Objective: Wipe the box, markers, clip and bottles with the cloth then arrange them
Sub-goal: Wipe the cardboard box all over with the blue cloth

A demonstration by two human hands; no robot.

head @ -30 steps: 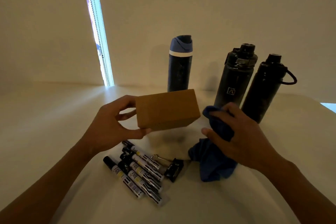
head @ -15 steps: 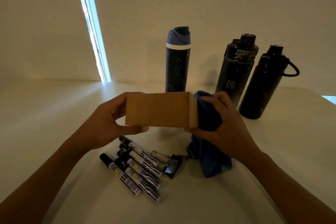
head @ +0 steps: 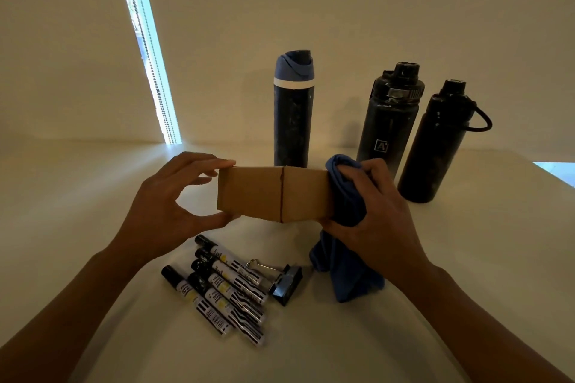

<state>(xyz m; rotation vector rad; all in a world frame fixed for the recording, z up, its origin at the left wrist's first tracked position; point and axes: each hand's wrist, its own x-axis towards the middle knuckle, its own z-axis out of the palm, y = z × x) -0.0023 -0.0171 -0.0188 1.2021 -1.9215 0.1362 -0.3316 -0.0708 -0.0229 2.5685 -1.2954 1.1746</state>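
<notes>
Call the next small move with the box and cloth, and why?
Probably drag the blue cloth leftward across the cardboard box. The right hand presses the bunched cloth on the box's right end, the left hand pinches the left end, and the front face looks uncovered.

Brown box (head: 273, 193), blue cloth (head: 348, 267)

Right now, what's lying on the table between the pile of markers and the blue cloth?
A black binder clip lies between the markers and the cloth, its wire handles toward the markers, seen in the head view.
</notes>
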